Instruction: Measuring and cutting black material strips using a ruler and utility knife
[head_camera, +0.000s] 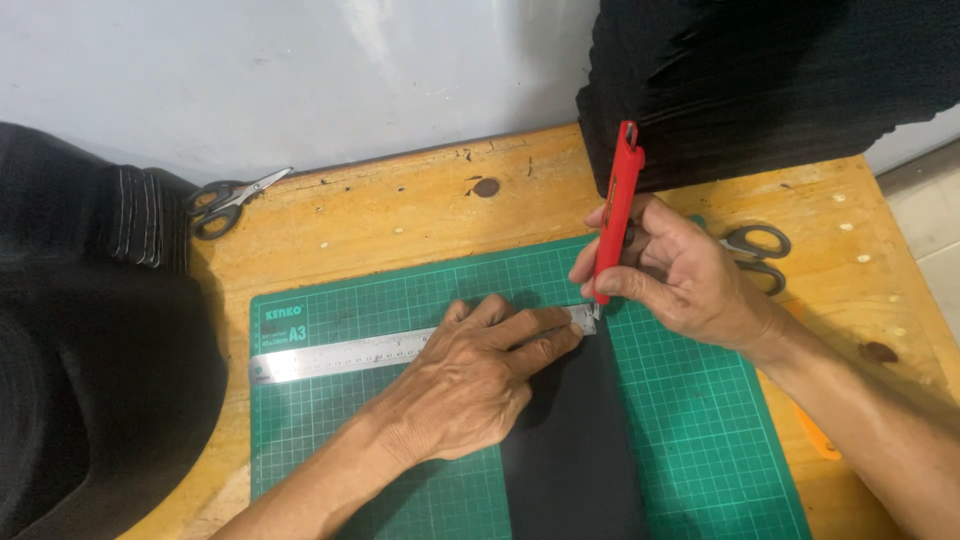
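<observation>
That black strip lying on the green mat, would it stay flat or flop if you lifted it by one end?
The black strip would probably droop: it lies thin and flat on the green mat. It likely slides easily, since the left hand presses a metal ruler across it. It looks light.

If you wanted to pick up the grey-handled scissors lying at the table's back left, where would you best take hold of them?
Probably by the looped handles of the grey-handled scissors, coming from the front left. They lie flat on the wooden table, with the loops toward the black fabric pile and the closed metal blades pointing away to the right.
</observation>
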